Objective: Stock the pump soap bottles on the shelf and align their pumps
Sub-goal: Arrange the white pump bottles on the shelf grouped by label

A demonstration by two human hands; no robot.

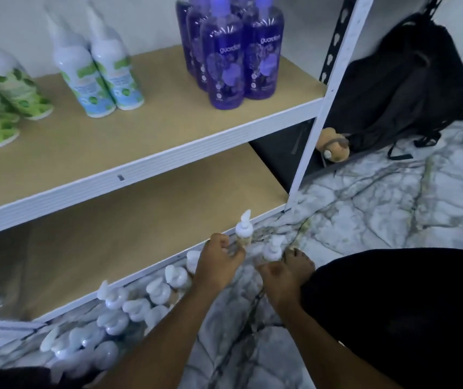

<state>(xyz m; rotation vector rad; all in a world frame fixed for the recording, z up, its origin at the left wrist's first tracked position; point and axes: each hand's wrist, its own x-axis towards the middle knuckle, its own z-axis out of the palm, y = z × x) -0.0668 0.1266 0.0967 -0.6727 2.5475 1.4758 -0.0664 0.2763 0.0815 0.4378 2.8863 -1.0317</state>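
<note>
Progress is pretty much at zero, judging by how things lie. No pump bottles are seen on the board of the lower shelf [112, 234], though its far left end is blurred and something pale there can't be made out. The whole batch of white-pump bottles [129, 301] is clustered on the marble floor [365, 220] just in front of the shelf's front edge, with pumps pointed every which way.

Two bottles are being handled. The left hand [219, 262] has its grip closed around the body of one bottle [243, 230] right at the shelf lip, nozzle aimed toward the shelf. The right hand [283, 279] has its grip wrapped around a second bottle [271, 252] just beside it. Whether either one is lifted off the floor can't be told.

The upper shelf [140, 130] is already taken up by purple bottles [241, 60] and some green and white-blue ones.

So basically everything is left: every bottle has to be moved onto the board, then all the nozzles turned one way.
</note>
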